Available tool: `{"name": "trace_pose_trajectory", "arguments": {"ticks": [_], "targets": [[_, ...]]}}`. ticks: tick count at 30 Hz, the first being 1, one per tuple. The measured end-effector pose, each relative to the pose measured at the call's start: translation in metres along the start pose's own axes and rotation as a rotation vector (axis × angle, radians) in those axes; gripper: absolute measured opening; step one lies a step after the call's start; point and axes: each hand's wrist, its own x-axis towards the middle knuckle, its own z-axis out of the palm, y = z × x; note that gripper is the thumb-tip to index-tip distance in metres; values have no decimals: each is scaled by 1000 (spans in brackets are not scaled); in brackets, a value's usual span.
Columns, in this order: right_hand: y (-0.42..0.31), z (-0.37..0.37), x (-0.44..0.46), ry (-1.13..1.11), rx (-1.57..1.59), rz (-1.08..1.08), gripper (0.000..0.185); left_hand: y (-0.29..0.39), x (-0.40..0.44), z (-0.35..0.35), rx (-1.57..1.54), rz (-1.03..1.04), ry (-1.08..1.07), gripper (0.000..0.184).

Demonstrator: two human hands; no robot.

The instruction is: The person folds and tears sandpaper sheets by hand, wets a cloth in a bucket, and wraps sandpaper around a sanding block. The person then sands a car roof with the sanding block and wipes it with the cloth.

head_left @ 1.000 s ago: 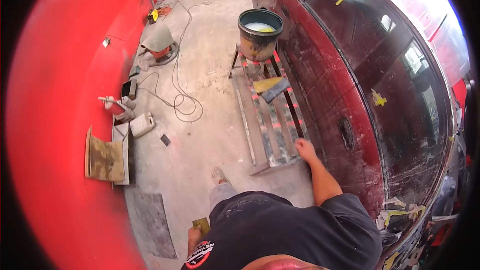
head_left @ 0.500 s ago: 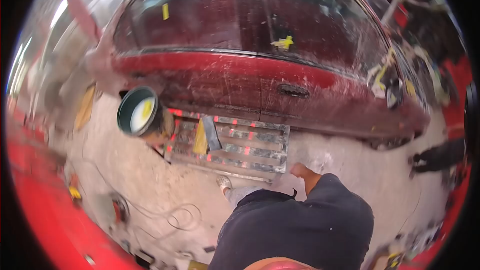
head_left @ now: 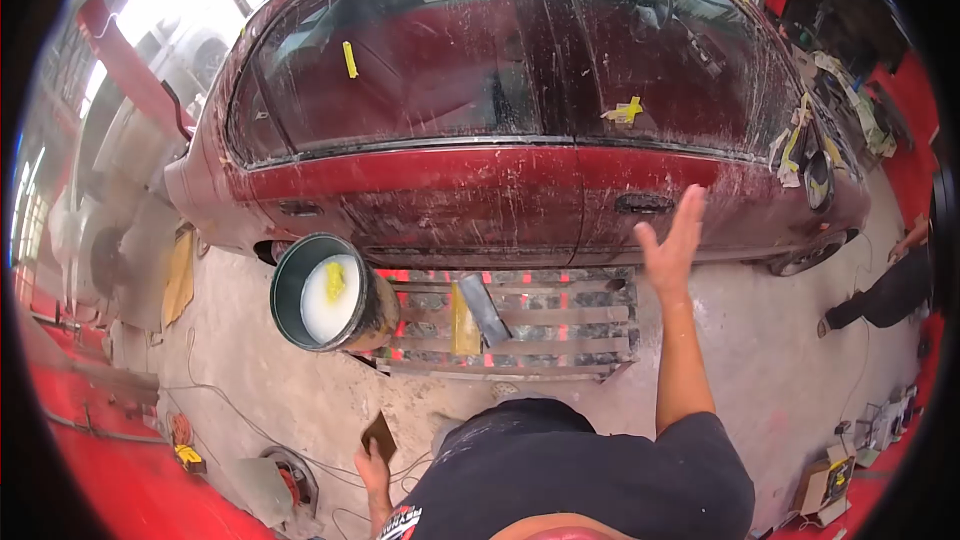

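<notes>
My left hand (head_left: pixel 371 470) is low beside my body, its fingers closed on a sheet of sandpaper (head_left: pixel 379 437), brown and rectangular. My right hand (head_left: pixel 677 245) is raised in front of the dark red car (head_left: pixel 450 175), fingers stretched out and thumb apart, holding nothing. It appears just right of and below the door handle (head_left: pixel 645 203); contact with the door cannot be made out. White splashes and dull scuffed patches cover the car's doors. Pieces of yellow tape (head_left: pixel 627 110) stick to the windows.
A dark green bucket (head_left: pixel 283 312) holds whitish liquid and a yellow lump (head_left: pixel 335 282). Beside it, a slatted platform (head_left: pixel 590 316) bears a yellow block (head_left: pixel 463 322) and a grey block (head_left: pixel 484 308). Cables (head_left: pixel 235 410) cross the floor at left. Another person's leg (head_left: pixel 868 308) shows at right.
My right hand has risen from low by my side toward the car door, fingers spread. My left hand has come into view with the sandpaper. The camera view has shifted.
</notes>
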Motion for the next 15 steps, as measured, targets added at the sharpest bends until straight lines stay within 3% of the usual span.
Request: {"name": "trace_pose_trajectory", "arguments": {"ticks": [1, 4, 7, 8, 9, 10, 11, 13, 15], "targets": [[-6, -6, 1, 125, 110, 92, 90, 28, 25, -9, 23, 12, -40, 28], [-33, -18, -14, 75, 331, 10, 76, 71, 93, -18, -123, 184, -30, 32], [-79, 14, -77, -386, 692, 433, 59, 104, 154, -29, -336, 198, -78, 36], [-77, 47, -121, -472, 513, 228, 57, 108, 173, -34, -441, 152, -129, 39], [-93, 55, -154, -756, 339, 171, 57, 110, 191, -36, -453, 146, -116, 39], [-111, 67, -182, -993, 264, 22, 55, 110, 209, -36, -503, 132, -142, 38], [-147, 63, -192, -1180, 327, 28, 56, 108, 226, -38, -547, 118, -167, 37], [-196, 80, -236, -1235, 570, 194, 55, 100, 261, -45, -498, 26, -265, 37], [-257, 84, -233, -1223, 504, 155, 55, 71, 307, -25, -895, -121, -389, 40]]}}
